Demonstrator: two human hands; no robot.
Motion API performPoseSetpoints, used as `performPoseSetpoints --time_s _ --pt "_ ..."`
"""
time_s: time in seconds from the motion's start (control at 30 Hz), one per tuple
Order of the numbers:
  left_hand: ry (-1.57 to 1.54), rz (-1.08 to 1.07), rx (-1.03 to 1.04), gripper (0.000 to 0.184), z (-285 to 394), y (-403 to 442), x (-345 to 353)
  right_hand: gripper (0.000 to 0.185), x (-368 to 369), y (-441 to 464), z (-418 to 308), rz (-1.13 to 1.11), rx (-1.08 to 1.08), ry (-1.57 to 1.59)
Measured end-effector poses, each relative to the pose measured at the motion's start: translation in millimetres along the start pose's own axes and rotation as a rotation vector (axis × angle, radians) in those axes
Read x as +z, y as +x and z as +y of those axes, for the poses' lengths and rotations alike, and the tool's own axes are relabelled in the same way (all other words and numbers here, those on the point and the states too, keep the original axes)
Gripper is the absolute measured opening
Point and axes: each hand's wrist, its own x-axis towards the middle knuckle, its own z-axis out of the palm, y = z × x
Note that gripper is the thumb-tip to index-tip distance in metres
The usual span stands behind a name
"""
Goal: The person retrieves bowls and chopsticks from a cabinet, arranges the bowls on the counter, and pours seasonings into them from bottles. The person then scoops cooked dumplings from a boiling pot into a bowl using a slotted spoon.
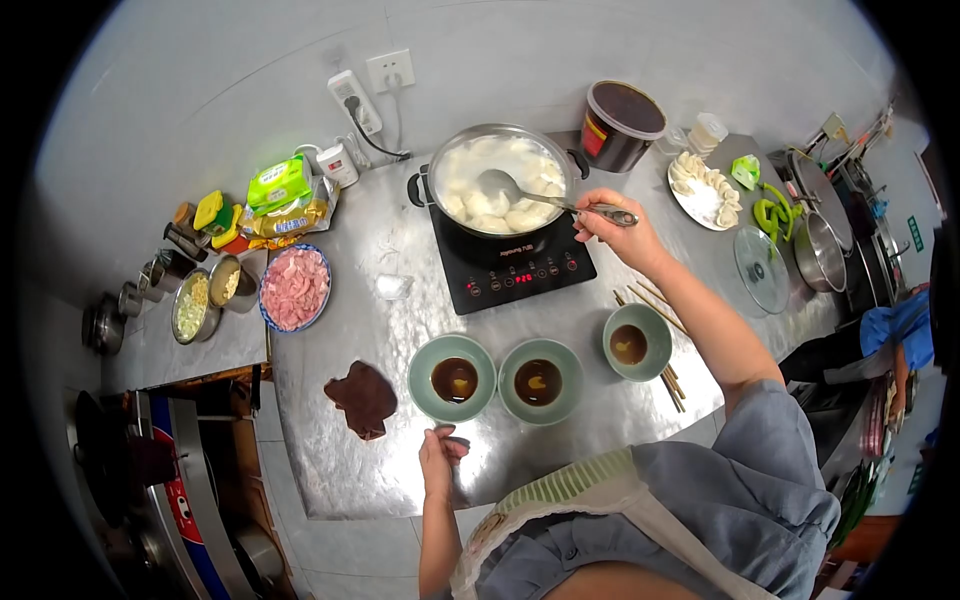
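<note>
My right hand (605,222) is closed round the handle of a metal ladle (500,184), whose bowl dips into a pot (432,188) of cloudy water and pale dumplings (490,208). The pot sits on a black induction cooker (515,270) with lit red digits. Below the left green bowl (418,388), my left hand (443,460) rests near the table's front edge, holding nothing, its fingers apart. Dark sauce lies in that bowl, in the middle green bowl (570,388) and in the smaller right one (660,345).
Chopsticks (672,388) lie beside the right bowl. A plate of dumplings (704,190), a glass lid (762,270) and a brown tub (622,125) stand right. Sliced meat (295,288) and a dark brown piece (362,400) are left. Another person (895,335) is far right.
</note>
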Motion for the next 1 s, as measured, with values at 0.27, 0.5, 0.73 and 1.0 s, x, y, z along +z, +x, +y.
performPoseSetpoints --time_s 0.27,0.5,0.73,1.0 --pt "0.018 0.038 0.023 0.062 15.2 -1.9 -0.3 0.016 4.7 5.2 2.9 -0.022 0.030 0.052" --pt "0.005 0.062 0.009 0.063 14.0 3.6 0.8 0.020 -2.2 3.4 10.5 0.053 0.154 0.158" --pt "0.070 0.129 0.121 0.058 16.6 2.3 -4.1 0.020 -5.6 -3.1 12.8 0.012 0.124 0.154" --pt "0.424 0.370 0.780 0.025 119.4 12.8 32.0 0.020 -12.5 -4.2 11.0 0.054 0.178 0.200"
